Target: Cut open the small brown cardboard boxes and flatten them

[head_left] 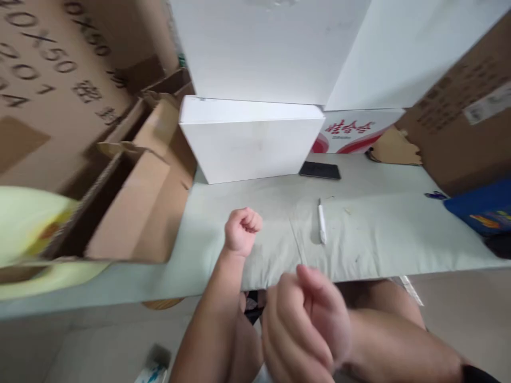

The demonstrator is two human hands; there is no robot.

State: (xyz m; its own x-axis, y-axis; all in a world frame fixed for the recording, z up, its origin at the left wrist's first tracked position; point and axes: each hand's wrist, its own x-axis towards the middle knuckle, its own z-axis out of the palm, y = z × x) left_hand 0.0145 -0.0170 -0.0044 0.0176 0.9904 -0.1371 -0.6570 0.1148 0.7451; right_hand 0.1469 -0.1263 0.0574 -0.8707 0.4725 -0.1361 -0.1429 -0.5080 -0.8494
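Note:
My left hand (242, 232) is closed in a fist above the pale green cloth (275, 205); whatever its fingers hold, if anything, is hidden. Closer to the camera, my right hand (305, 324) is closed too, with the thumb pressed against the curled fingers. A thin pale line (296, 238) runs up from its thumb; I cannot tell whether this is a strand in the hand or a crease in the cloth. Beyond the right hand lies a slim white tool (321, 223) with a narrow dark tip, touched by neither hand.
A white box (255, 149) stands at the back, with a black phone (320, 170) beside it. Open cardboard boxes (139, 207) line the left. A red-and-white carton (355, 130) is behind. At right are a large cardboard box (459, 122) and a blue package (485, 202).

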